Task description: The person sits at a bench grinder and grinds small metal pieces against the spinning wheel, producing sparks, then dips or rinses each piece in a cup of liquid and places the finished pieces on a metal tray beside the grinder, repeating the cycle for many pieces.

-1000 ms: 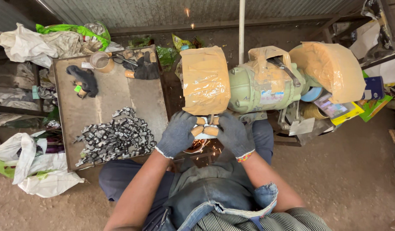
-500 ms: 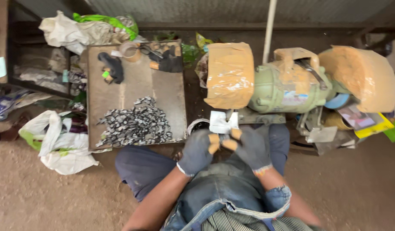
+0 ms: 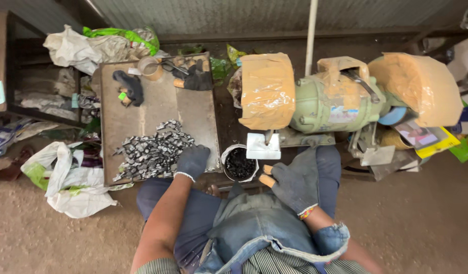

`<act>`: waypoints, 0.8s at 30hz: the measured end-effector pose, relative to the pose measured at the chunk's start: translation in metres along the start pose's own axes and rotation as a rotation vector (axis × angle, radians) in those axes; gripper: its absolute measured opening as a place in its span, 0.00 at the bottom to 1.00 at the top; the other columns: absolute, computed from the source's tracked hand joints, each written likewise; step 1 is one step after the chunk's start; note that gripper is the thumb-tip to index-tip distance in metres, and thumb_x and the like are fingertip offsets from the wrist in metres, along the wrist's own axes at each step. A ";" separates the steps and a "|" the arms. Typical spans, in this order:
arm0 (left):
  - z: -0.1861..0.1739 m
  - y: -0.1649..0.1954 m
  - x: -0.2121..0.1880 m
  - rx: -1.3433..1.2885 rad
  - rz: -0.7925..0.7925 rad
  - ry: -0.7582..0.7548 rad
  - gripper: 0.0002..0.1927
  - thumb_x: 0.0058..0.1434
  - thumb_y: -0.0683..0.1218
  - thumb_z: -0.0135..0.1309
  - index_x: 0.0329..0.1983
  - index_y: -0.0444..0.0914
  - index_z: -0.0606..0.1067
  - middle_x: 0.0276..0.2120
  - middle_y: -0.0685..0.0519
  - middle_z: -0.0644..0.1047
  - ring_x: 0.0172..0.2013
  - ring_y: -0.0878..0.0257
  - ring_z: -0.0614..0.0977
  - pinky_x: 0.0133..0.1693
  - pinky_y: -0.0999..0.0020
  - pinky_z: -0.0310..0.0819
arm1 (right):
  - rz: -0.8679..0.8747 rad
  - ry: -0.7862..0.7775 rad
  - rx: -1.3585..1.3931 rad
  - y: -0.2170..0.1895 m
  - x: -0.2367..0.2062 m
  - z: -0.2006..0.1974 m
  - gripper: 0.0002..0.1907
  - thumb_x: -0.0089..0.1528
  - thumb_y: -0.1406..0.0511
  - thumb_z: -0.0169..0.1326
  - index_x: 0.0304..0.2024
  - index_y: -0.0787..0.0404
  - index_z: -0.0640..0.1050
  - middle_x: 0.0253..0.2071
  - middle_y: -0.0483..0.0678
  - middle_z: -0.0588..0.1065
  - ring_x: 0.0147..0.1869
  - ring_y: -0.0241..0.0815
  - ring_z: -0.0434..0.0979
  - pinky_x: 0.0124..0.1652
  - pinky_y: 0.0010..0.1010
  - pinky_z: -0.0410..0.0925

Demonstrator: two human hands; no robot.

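My left hand, in a dark grey glove, reaches to the right edge of a pile of small grey metal pieces on a flat metal tray; whether it grips a piece is hidden. My right hand, also gloved with two orange fingertips, rests on my right thigh and holds nothing visible. In front of me stands a green bench grinder with both wheels covered in tan tape and cardboard. A white tool rest sits under the left wheel. A round pot of dark pieces stands below it.
Spare gloves, a cup and tools lie at the tray's far end. White and green plastic bags lie on the dirt floor at left. Papers and clutter sit right of the grinder. A white pole rises behind.
Both hands were together at the grinder's tool rest holding a small piece. Now they are apart: the left has gone to the metal pile, the right has dropped to my thigh.
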State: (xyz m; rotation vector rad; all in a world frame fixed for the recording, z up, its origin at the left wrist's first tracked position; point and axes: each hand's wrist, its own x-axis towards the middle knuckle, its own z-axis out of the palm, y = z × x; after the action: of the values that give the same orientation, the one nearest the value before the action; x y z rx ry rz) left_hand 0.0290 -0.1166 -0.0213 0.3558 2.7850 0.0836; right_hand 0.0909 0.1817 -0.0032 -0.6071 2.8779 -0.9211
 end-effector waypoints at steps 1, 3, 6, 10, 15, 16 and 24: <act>0.000 0.004 -0.001 -0.031 -0.030 -0.019 0.10 0.62 0.40 0.50 0.44 0.40 0.79 0.44 0.45 0.81 0.46 0.49 0.83 0.47 0.53 0.78 | 0.006 0.007 0.031 -0.004 0.000 -0.003 0.17 0.60 0.55 0.58 0.44 0.60 0.80 0.39 0.52 0.76 0.40 0.53 0.78 0.37 0.41 0.69; -0.003 0.019 -0.011 -0.450 -0.057 0.190 0.12 0.61 0.40 0.50 0.46 0.40 0.80 0.42 0.44 0.81 0.44 0.48 0.83 0.46 0.53 0.77 | 0.066 -0.041 0.000 -0.010 0.001 -0.011 0.19 0.60 0.53 0.60 0.45 0.58 0.81 0.38 0.51 0.76 0.40 0.52 0.78 0.37 0.40 0.69; -0.011 0.050 -0.038 -1.176 -0.233 -0.106 0.15 0.64 0.44 0.48 0.52 0.41 0.78 0.35 0.44 0.82 0.31 0.48 0.83 0.37 0.52 0.78 | 0.148 -0.100 0.296 -0.015 0.004 -0.020 0.26 0.57 0.53 0.61 0.52 0.61 0.77 0.39 0.51 0.76 0.37 0.51 0.79 0.37 0.38 0.71; -0.017 0.089 -0.056 -1.404 0.416 0.173 0.08 0.68 0.44 0.53 0.46 0.36 0.77 0.41 0.47 0.80 0.44 0.58 0.83 0.49 0.60 0.77 | -0.115 -0.154 0.553 -0.010 0.006 -0.032 0.21 0.64 0.56 0.59 0.53 0.62 0.79 0.44 0.52 0.77 0.48 0.53 0.79 0.48 0.38 0.71; -0.024 0.101 -0.015 -1.007 0.321 0.663 0.14 0.65 0.47 0.56 0.51 0.37 0.76 0.45 0.43 0.78 0.47 0.46 0.80 0.49 0.54 0.74 | 0.069 0.148 0.033 -0.002 0.031 -0.029 0.17 0.59 0.58 0.63 0.47 0.59 0.81 0.43 0.54 0.76 0.44 0.57 0.78 0.42 0.43 0.70; -0.026 0.099 -0.004 -0.870 0.314 0.687 0.16 0.61 0.48 0.59 0.49 0.37 0.77 0.44 0.42 0.78 0.46 0.43 0.79 0.47 0.51 0.72 | 0.130 0.173 -0.016 -0.002 0.037 -0.027 0.17 0.59 0.59 0.62 0.47 0.59 0.81 0.44 0.56 0.76 0.45 0.59 0.78 0.42 0.45 0.70; -0.030 0.079 0.044 -0.680 0.448 0.412 0.13 0.60 0.49 0.61 0.45 0.41 0.80 0.45 0.46 0.79 0.48 0.45 0.78 0.49 0.50 0.70 | 0.024 0.242 0.026 0.006 0.057 -0.028 0.17 0.60 0.57 0.62 0.48 0.57 0.81 0.44 0.56 0.76 0.46 0.57 0.78 0.43 0.44 0.71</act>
State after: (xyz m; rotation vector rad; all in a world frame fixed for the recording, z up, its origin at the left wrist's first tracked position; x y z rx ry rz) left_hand -0.0022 -0.0292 0.0006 0.8336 2.7657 1.2916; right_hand 0.0317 0.1796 0.0198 -0.4888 3.0695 -1.0976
